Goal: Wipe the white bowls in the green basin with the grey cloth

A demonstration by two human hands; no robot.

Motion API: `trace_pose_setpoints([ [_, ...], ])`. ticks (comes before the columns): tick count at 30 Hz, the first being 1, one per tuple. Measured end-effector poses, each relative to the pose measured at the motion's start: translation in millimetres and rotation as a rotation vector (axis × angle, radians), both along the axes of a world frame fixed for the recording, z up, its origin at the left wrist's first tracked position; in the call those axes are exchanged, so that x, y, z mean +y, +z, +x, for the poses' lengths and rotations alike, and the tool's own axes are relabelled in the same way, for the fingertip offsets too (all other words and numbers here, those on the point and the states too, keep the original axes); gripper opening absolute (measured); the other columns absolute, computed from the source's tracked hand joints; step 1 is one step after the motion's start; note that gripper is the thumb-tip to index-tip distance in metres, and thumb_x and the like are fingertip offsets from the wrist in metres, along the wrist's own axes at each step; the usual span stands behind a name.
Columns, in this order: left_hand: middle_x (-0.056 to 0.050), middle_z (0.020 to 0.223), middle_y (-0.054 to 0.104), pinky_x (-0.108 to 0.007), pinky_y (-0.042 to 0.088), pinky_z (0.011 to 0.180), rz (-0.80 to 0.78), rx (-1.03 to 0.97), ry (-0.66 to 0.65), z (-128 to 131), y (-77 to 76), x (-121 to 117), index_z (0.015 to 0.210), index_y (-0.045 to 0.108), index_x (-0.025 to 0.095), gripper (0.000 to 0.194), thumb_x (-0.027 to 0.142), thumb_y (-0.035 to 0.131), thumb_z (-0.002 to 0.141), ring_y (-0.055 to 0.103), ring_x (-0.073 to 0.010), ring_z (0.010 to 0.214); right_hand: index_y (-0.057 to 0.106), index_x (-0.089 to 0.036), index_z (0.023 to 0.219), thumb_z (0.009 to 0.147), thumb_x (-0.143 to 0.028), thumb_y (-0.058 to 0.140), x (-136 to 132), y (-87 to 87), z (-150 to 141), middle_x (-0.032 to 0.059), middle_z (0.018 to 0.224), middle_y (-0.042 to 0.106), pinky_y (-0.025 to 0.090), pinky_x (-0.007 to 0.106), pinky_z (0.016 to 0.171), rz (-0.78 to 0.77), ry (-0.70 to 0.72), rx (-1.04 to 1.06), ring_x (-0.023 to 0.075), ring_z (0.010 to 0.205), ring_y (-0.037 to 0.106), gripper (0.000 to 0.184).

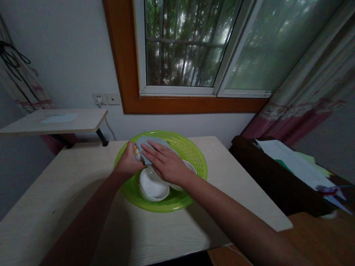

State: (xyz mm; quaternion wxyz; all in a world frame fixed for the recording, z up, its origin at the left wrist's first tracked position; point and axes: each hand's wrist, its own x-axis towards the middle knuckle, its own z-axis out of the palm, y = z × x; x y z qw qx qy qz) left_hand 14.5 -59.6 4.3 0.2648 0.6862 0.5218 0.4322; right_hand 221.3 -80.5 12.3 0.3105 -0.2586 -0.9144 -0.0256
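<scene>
My left hand point(128, 160) is closed around the side of a white bowl point(137, 153) with an orange-yellow pattern, held up over the green basin point(200, 164). A grey cloth point(147, 140) covers most of this bowl. My right hand point(166, 161) lies over the cloth with its fingers together, pressing it against the bowl. Its thumb is hidden. Below my hands a white bowl point(154, 185) sits in the basin, its inside facing up. Another white bowl point(189, 166) shows partly behind my right hand.
The basin stands on a pale wooden table point(162, 238). At the back left is a small raised shelf point(55, 123) with a paper on it. A wall with sockets point(106, 99) and a window are behind. Papers point(292, 164) lie on a dark piece of furniture at the right.
</scene>
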Motion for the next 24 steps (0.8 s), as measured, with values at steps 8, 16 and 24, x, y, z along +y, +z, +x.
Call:
trace_pose_setpoints([
  [8, -0.002, 0.095, 0.06, -0.032, 0.05, 0.075, 0.018, -0.037, 0.055, -3, -5.7, 7, 0.102, 0.041, 0.023, 0.061, 0.032, 0.082, 0.057, 0.063, -0.0204, 0.086, 0.035, -0.025, 0.16, 0.105, -0.025, 0.043, 9, -3.2, 4, 0.0071, 0.166, 0.036, 0.031, 0.05, 0.128, -0.072, -0.1, 0.166, 0.0214, 0.156, 0.029, 0.055],
  [16, -0.003, 0.102, 0.061, -0.036, 0.052, 0.084, -0.068, -0.139, 0.078, -15, -15.2, 15, 0.113, 0.043, 0.022, 0.066, 0.036, 0.083, 0.063, 0.064, -0.0217, 0.094, 0.057, -0.025, 0.145, 0.107, -0.041, 0.041, 31, -20.8, 18, 0.0069, 0.145, 0.063, 0.046, 0.048, 0.116, -0.401, -0.193, 0.439, 0.0247, 0.136, 0.059, 0.045],
  [24, -0.002, 0.101, 0.061, -0.034, 0.053, 0.082, -0.088, -0.184, 0.049, -13, -13.3, 15, 0.11, 0.042, 0.023, 0.065, 0.034, 0.084, 0.061, 0.065, -0.0207, 0.092, 0.058, -0.025, 0.145, 0.107, -0.048, 0.039, 30, -22.5, 18, 0.0077, 0.147, 0.062, 0.045, 0.048, 0.117, -0.433, -0.193, 0.487, 0.0248, 0.136, 0.059, 0.049],
])
